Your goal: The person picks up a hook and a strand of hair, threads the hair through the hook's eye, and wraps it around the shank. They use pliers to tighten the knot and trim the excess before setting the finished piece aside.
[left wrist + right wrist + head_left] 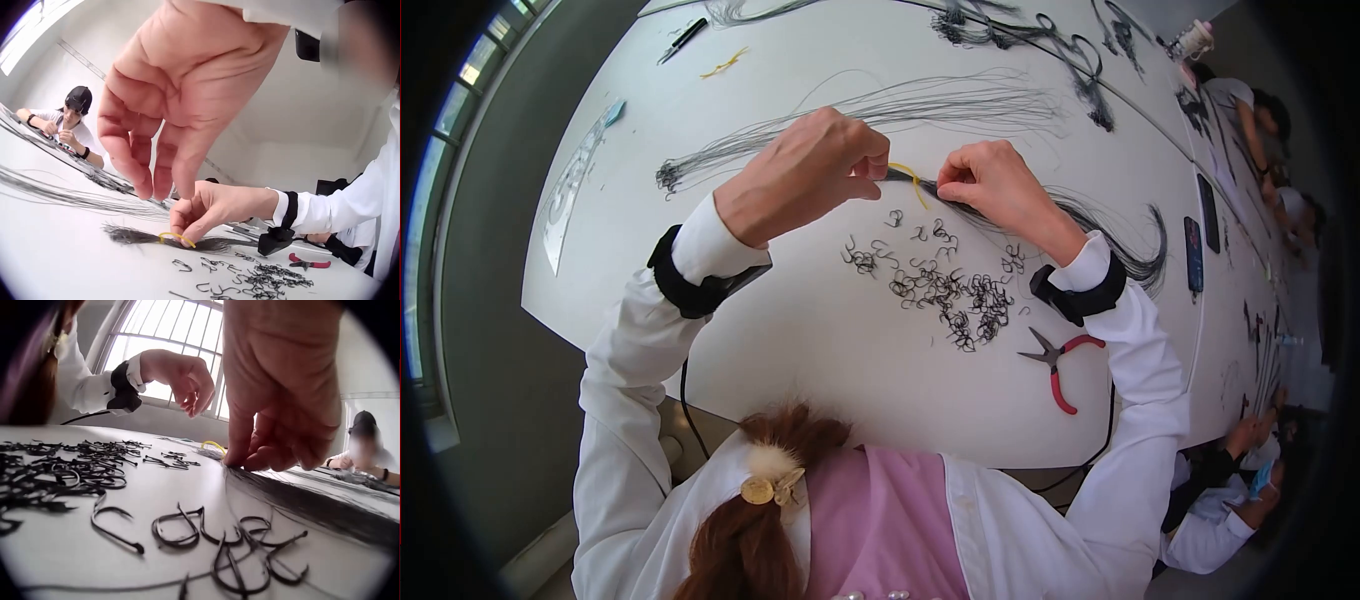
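A bundle of dark thin line (1140,262) lies on the table, circled near its left end by a yellow tie (917,183). My right hand (997,190) pinches the bundle just right of the tie; in the right wrist view its fingertips (234,464) are down on the dark strands (312,503). My left hand (805,172) is raised over the bundle's left end, and in the left wrist view its fingers (145,181) hang bent above the frayed end (128,235) with nothing seen between them. Loose black hooks (940,285) are scattered in front of the bundle.
Red-handled pliers (1055,362) lie right of the hooks. Behind the hands stretches a looser spread of strands (730,147). A pen (684,40) and a yellow piece (724,64) are at the back left, phones (1194,254) at the right. Other people sit around.
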### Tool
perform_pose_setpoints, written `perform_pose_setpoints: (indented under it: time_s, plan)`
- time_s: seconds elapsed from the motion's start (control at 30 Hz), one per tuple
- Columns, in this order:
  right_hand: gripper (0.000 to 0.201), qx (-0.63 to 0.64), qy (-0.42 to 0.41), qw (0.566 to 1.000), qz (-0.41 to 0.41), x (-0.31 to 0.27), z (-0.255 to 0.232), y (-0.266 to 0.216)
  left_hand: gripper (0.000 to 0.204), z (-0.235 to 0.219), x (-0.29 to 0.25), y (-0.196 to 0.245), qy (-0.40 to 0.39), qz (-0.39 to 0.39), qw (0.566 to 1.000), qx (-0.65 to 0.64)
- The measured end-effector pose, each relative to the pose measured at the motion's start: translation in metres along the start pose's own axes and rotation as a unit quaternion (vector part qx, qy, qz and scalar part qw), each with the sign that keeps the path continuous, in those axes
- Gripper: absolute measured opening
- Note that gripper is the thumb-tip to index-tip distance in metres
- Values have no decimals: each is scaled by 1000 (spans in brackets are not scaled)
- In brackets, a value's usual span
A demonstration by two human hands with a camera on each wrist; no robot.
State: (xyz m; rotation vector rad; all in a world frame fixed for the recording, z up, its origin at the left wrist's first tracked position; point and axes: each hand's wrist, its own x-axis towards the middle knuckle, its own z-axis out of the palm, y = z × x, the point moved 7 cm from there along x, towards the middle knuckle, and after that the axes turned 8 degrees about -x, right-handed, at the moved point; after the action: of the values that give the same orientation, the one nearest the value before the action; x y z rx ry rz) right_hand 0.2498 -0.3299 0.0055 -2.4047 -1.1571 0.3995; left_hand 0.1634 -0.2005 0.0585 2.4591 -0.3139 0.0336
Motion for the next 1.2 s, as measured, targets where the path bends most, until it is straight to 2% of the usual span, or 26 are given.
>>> perform_pose_setpoints:
  time_s: [0.2, 0.27, 0.47, 0.73, 0.93, 1.0, 1.1, 1.2]
  plan:
    - [13, 81, 0, 996, 32, 0, -5, 8, 19, 38, 37, -7, 9, 16, 999, -45]
    - [14, 85, -2, 995, 44, -1, -10, 5, 19, 40, 39, -10, 44, 55, 997, -27]
    - [18, 89, -2, 995, 43, 3, -7, 12, 17, 54, 48, -20, -15, 35, 998, -58]
    - [19, 90, -8, 995, 39, 3, -6, 11, 12, 55, 51, -22, -10, 39, 998, -57]
    - [16, -47, 16, 999, -5, 0, -10, 0, 10, 58, 53, -26, -3, 53, 997, -60]
    - [12, -137, 69, 985, -75, -3, -14, -13, 10, 58, 53, -26, -4, 49, 997, -60]
    - [9, -174, 85, 976, -102, -5, -15, -15, 9, 57, 52, -24, 1, 58, 997, -51]
    - [8, -167, 86, 979, -73, -8, -24, -13, 9, 57, 53, -25, -3, 38, 998, -46]
